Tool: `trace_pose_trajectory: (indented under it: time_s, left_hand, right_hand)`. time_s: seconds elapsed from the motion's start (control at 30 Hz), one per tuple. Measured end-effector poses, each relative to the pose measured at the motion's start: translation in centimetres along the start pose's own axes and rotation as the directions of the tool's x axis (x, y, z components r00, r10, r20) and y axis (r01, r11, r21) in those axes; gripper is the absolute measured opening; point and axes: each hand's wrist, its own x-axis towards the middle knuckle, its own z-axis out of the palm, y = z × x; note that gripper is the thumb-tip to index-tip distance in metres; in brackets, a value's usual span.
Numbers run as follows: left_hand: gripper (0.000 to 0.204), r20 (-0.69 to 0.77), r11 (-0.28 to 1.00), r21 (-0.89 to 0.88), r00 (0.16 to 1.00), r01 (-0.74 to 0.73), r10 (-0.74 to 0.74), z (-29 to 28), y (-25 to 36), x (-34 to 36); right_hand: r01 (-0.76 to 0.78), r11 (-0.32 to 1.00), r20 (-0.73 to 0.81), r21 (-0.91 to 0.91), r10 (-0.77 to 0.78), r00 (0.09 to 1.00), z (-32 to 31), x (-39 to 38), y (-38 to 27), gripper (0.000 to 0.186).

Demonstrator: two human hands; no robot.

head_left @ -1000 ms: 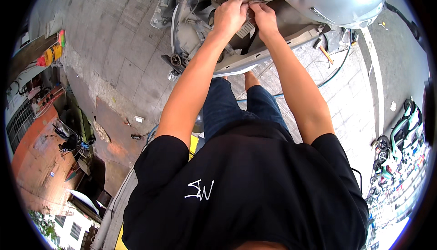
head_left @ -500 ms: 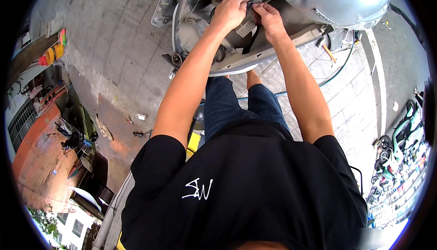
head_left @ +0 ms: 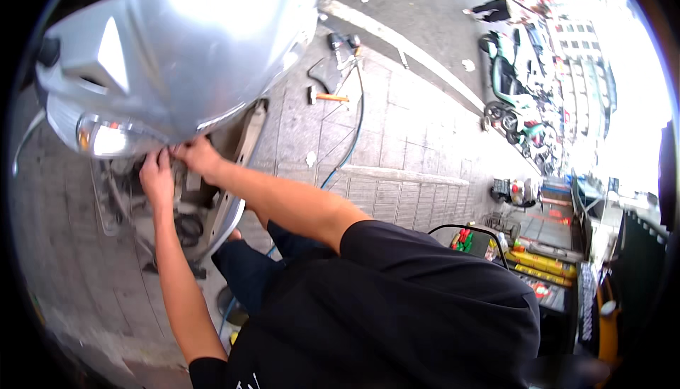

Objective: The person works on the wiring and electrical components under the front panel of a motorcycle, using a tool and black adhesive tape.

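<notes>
Silver scooter (head_left: 205, 49), glossy, inner parts (head_left: 189, 229) exposed

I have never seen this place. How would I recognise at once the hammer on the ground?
Find the big silver scooter front at the upper left of the picture. To its right, on the pale paving, the hammer lies just left of a curving hose. Its orange handle sets it apart from the dark objects above it in view.

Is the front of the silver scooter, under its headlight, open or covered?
Open: dark inner parts lie exposed below the headlight, where the left hand and right hand reach.
</notes>
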Motion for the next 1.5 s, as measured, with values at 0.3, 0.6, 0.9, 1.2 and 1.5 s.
trace_pose_trajectory:
  time_s: [0.3, 0.6, 0.9, 1.2, 1.5]
  left_hand:
    - [0.022, -0.136, 0.993, -0.111, 0.989, 0.038, -0.053, -0.4, 0.7, -1.1]
    - [0.023, -0.061, 0.971, 0.166, 0.981, -0.174, 0.186, -1.5, 1.0, -1.4]
    - [0.021, 0.044, 0.962, 0.234, 0.99, -0.138, 0.131, -1.7, -1.2, -1.0]
    - [0.017, -0.019, 0.951, 0.27, 0.987, -0.15, 0.162, -2.8, 0.4, -1.5]
    - [0.032, 0.132, 0.326, -0.89, 0.864, 0.32, -0.486, 0.1, -2.4, -4.0]
  right_hand:
    - [-0.031, 0.948, -0.21, -0.316, -0.038, 0.977, 2.8, 1.4, 2.3, 0.028]
    - [-0.1, 0.894, -0.293, -0.437, -0.036, 0.956, 3.2, 1.4, 1.1, 0.038]
    - [-0.139, 0.969, 0.021, 0.203, 0.138, 0.99, 1.9, 0.7, 1.7, 0.009]
    - [-0.112, 0.983, 0.048, 0.145, 0.106, 0.993, 2.5, 0.5, 1.8, 0.011]
    - [-0.117, 0.989, -0.173, 0.093, 0.132, 0.976, 3.9, 0.3, 0.5, 0.009]
